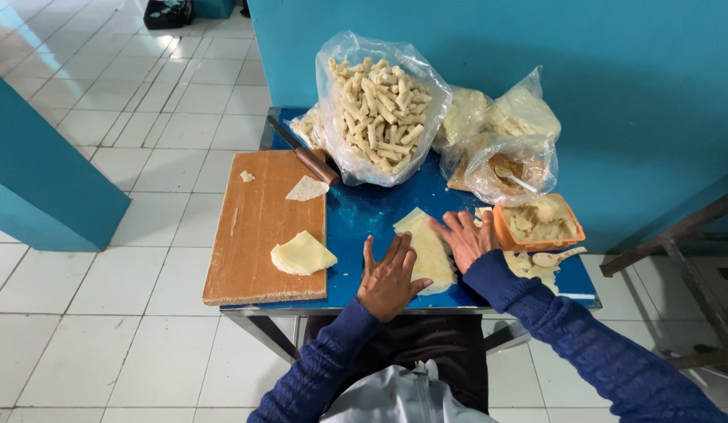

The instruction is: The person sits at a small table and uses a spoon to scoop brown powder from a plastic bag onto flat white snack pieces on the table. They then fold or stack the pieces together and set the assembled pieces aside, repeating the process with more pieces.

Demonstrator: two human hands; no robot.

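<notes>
Where both hands press, wrapper (429, 252) partly hidden.

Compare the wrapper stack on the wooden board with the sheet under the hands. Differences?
The wrapper stack lies on the wooden board, untouched; the sheet lies on the blue table with the left hand and right hand flat on it. The stack looks thicker and wedge-shaped; the sheet is thinner and longer. Both are pale yellow dough.

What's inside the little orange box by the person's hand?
The orange box holds pale, lumpy filling piled near its rim. What lies under that filling, and the bottom of the box, is covered and cannot be seen.
</notes>
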